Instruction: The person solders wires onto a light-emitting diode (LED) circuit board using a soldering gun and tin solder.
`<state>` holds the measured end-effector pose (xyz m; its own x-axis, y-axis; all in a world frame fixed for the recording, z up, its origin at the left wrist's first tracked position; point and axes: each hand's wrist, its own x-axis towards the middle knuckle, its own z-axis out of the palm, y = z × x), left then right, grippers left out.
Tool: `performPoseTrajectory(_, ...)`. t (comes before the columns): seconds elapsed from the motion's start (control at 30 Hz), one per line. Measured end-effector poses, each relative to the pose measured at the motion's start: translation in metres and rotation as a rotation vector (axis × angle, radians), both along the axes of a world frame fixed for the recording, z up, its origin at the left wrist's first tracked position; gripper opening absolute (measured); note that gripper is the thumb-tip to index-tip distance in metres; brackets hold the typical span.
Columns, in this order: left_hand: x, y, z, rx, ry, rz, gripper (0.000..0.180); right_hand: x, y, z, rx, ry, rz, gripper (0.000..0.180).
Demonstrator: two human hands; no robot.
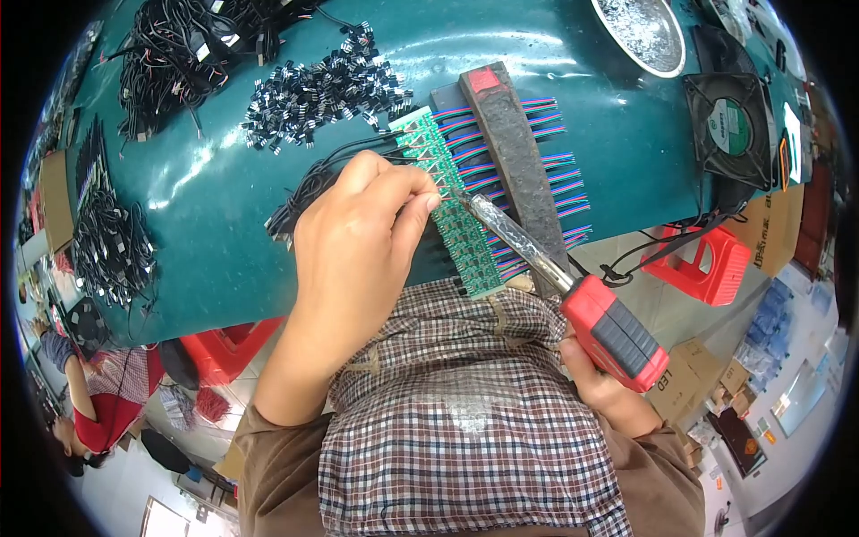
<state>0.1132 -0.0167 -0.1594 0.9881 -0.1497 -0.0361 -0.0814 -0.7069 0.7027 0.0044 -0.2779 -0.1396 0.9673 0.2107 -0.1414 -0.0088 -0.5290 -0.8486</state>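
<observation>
A panel of green circuit boards (472, 252) lies at the front edge of the table, with rows of thin coloured wires (562, 183) running out to its right. Over its left edge my left hand (358, 228) pinches a thin wire end against the board. Black cables (313, 183) trail to the left from under that hand. My right hand (598, 380) grips the red and black handle of a soldering iron (613, 331). Its metal barrel slants up and left, with the tip at the board close to my left fingertips. A dark heavy bar (519, 148) lies across the coloured wires.
Small black connectors (327, 94) are heaped at the back, beside bundles of black cables (174, 63). More cables (112, 237) lie far left. A metal bowl (640, 36) and a black fan (729, 125) stand right. Red stools (707, 264) are below; another person (98, 403) sits at left.
</observation>
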Motion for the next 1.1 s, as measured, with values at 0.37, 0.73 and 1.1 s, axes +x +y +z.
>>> performPoseTrajectory(0.37, 0.001, 0.000, 0.002, 0.010, 0.009, 0.005, 0.006, -0.003, -0.001, 0.001, -0.004, 0.062, -0.030, 0.023)
performPoseTrajectory(0.73, 0.002, 0.000, 0.003, 0.022, 0.023, 0.000, 0.006, -0.008, -0.006, 0.000, 0.010, 0.067, -0.018, 0.023)
performPoseTrajectory(1.1, 0.001, 0.001, 0.001, -0.038, 0.034, -0.019, 0.007, -0.013, -0.007, 0.002, 0.005, 0.060, -0.025, 0.025)
